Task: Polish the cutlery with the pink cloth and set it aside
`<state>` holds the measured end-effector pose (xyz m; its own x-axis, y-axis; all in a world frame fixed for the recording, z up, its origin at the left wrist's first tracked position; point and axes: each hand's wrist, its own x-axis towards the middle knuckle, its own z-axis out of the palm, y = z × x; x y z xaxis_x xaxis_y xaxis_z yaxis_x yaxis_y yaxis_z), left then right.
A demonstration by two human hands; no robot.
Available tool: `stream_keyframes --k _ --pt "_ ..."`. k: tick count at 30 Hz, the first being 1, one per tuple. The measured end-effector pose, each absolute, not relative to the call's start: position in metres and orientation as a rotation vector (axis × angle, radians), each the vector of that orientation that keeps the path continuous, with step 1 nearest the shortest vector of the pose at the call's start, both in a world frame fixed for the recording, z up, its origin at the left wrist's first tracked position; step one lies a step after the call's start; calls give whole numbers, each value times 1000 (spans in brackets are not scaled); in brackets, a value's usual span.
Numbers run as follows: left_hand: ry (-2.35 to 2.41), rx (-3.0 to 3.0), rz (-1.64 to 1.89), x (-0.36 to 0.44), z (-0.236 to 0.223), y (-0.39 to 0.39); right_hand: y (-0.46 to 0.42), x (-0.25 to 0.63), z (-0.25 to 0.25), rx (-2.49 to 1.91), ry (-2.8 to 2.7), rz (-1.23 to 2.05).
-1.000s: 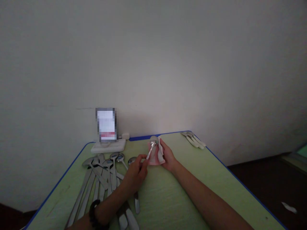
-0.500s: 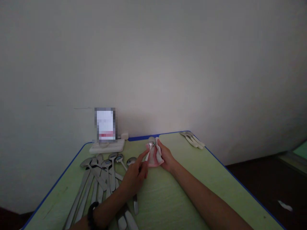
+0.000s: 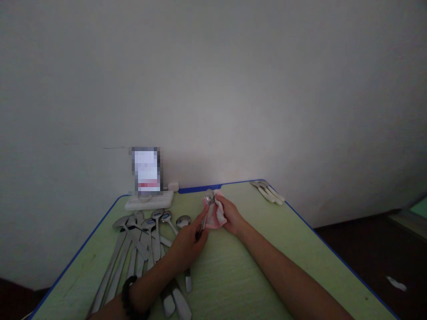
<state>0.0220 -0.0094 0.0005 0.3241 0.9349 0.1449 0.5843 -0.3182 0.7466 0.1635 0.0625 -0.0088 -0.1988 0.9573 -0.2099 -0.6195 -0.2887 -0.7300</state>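
Observation:
My left hand (image 3: 191,242) is closed round the handle of a metal spoon (image 3: 210,196), its bowl pointing away from me. A pink and white cloth (image 3: 216,217) is pinched in my right hand (image 3: 230,214), with its upper part against the spoon's bowl. Below the hands the cloth hangs in folds over the table. Under and beside my left forearm lies a pile of metal spoons (image 3: 156,238), their handles toward me. Part of the pile is hidden by the forearm, which wears a black bracelet (image 3: 128,295).
On the green table (image 3: 247,275) with a blue edge, spoons or forks with white handles (image 3: 269,194) lie at the far right corner. A lit phone (image 3: 147,171), blurred out, stands by a white power strip (image 3: 149,201) at the back left. A wall rises behind.
My right hand has shifted slightly left and the cloth has bunched closer round the spoon's bowl. My left fingers have changed position slightly on the spoon. The pile lies as before.

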Motion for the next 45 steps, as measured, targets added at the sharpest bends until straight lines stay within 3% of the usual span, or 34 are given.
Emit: stream_keyframes --k 45 --pt "1326 2124 611 20 -5 -8 57 163 -7 -788 -790 1754"
